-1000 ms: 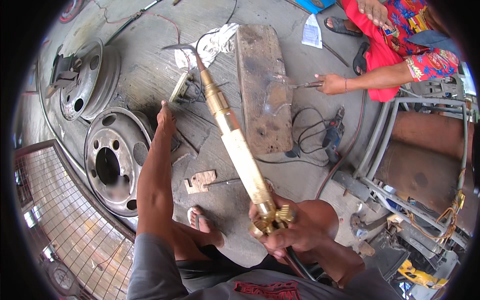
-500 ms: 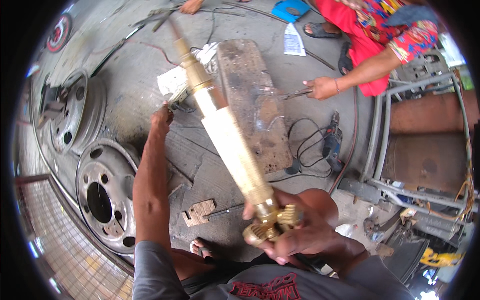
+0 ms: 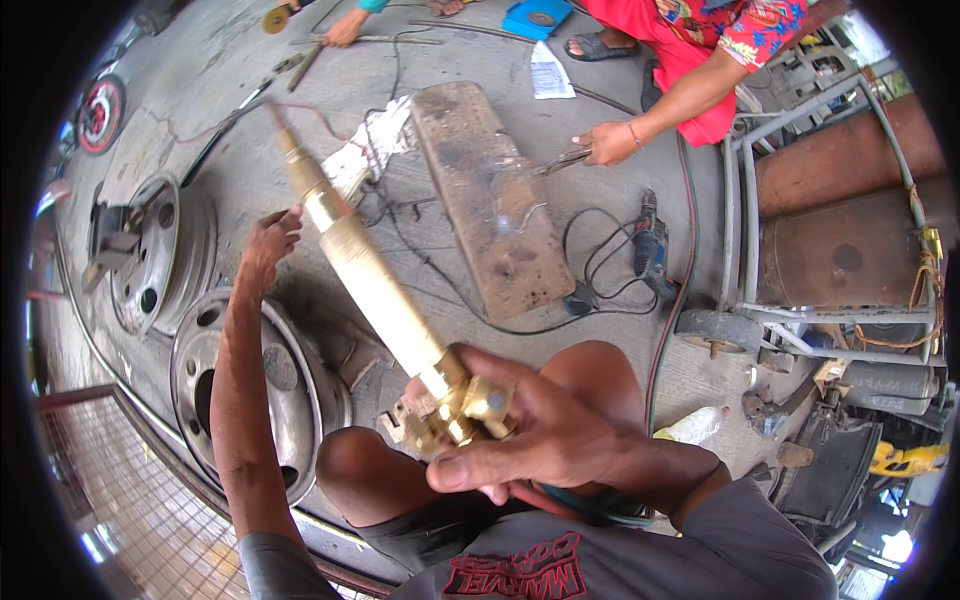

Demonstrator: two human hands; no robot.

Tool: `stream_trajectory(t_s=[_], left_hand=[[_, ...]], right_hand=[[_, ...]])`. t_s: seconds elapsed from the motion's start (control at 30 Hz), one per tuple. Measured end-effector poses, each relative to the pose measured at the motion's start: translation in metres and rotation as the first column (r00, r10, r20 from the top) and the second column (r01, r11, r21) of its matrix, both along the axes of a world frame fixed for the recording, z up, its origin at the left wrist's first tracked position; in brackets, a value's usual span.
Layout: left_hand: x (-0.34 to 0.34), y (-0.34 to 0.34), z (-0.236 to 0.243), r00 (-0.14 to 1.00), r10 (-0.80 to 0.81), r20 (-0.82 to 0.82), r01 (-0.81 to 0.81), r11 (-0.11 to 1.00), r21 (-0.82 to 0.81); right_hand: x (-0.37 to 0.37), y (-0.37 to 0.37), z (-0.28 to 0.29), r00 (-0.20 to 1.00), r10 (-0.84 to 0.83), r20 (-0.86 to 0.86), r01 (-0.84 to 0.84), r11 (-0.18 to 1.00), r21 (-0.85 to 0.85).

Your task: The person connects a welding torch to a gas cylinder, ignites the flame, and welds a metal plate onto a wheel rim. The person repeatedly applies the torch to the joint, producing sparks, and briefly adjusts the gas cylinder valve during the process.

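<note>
My right hand is closed round the valve end of a brass gas torch, thumb along the near side. The torch points up and left, its thin copper-coloured tip blurred. Red and green hoses come out below this hand. My left hand is left of the torch, fingers loosely bent and apart, with nothing visible in them. Close by, partly behind the torch, lies a crumpled white cloth. A long stained board rests on the concrete beyond the torch.
At the left are steel wheel rims. On the right, a corded drill lies near a metal-framed cart. A co-worker's hand holds a metal tool over the board; another person's hand touches rods. Cables cross the floor.
The torch has swung left and lower with my right hand. My left hand has drawn back from the items by the cloth. My knees now show more, and the view has shifted.
</note>
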State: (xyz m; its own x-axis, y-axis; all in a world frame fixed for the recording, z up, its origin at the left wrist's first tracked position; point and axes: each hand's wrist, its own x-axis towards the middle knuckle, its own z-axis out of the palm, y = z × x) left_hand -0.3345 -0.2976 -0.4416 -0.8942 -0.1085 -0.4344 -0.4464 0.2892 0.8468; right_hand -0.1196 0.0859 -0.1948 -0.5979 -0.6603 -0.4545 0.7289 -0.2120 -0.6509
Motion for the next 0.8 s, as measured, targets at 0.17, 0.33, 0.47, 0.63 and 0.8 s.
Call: stream_trajectory(t_s=[0.17, 0.33, 0.47, 0.63, 0.8], left_hand=[[0.074, 0.007, 0.067, 0.971, -0.223, -0.086, 0.217, 0.973, -0.077], [0.149, -0.037, 0.114, 0.941, -0.325, -0.092, 0.3, 0.93, -0.21], [0.173, -0.067, 0.112, 0.944, -0.309, -0.119, 0.289, 0.944, -0.16], [0.18, -0.057, 0.128, 0.925, -0.346, -0.153, 0.329, 0.936, -0.13], [0.184, -0.051, 0.141, 0.902, -0.397, -0.172, 0.37, 0.913, -0.168]], right_hand=[[0.023, -0.003, 0.001, 0.967, -0.098, -0.236, 0.131, 0.983, 0.132], [0.054, 0.049, 0.011, 0.853, -0.441, -0.279, 0.493, 0.856, 0.154], [0.063, 0.096, -0.016, 0.781, -0.481, -0.399, 0.622, 0.656, 0.427], [0.083, 0.131, -0.047, 0.776, -0.512, -0.367, 0.629, 0.593, 0.503], [0.094, 0.12, -0.045, 0.785, -0.543, -0.298, 0.612, 0.61, 0.503]])
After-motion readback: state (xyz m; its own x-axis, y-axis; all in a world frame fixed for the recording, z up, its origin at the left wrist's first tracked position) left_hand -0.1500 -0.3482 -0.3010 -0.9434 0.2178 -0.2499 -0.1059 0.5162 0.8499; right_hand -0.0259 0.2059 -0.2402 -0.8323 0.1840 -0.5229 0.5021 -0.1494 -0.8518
